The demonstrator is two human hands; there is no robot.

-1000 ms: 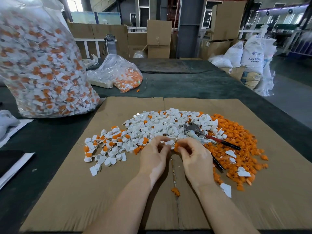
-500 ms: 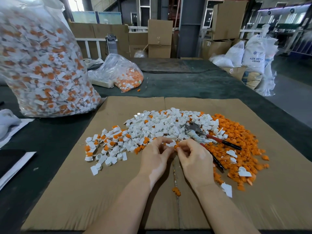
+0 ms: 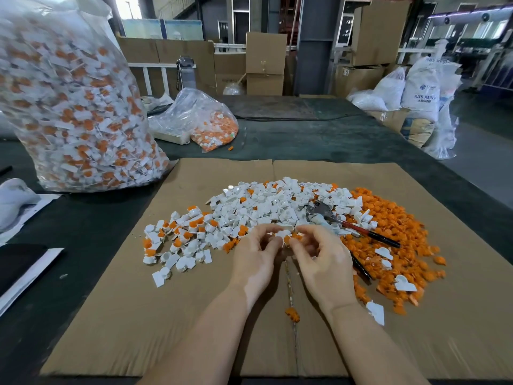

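I have both hands over the near middle of the cardboard (image 3: pixel 194 329), just this side of the white heap (image 3: pixel 266 207). A second ago they sat knuckle to knuckle with the piece all but hidden. Now they have drifted a touch farther from me and the fingertips have spread a little. A white cap (image 3: pixel 283 234) shows in the gap, with an orange plug (image 3: pixel 291 240) at its right edge.

The left hand (image 3: pixel 256 257) pinches the cap between thumb and curled fingers. The right hand (image 3: pixel 322 262) pinches the plug the same way, a narrow grip on both sides. Cap and plug touch. I cannot tell whether the plug is seated in the cap or only at its mouth.

I read the change as the working stroke on this one pair, pressing together or pulling apart, and I cannot say which. Either way the pair is not finished with, because neither hand has let go.

The joined pieces (image 3: pixel 183 234) lie to the left and the orange heap (image 3: pixel 388 232) to the right. The pliers (image 3: pixel 347 226) lie untouched, just beyond the right hand. The big bag (image 3: pixel 69 107) stands far left, well apart from the work. Much of both heaps remains, so the job looks far from done.
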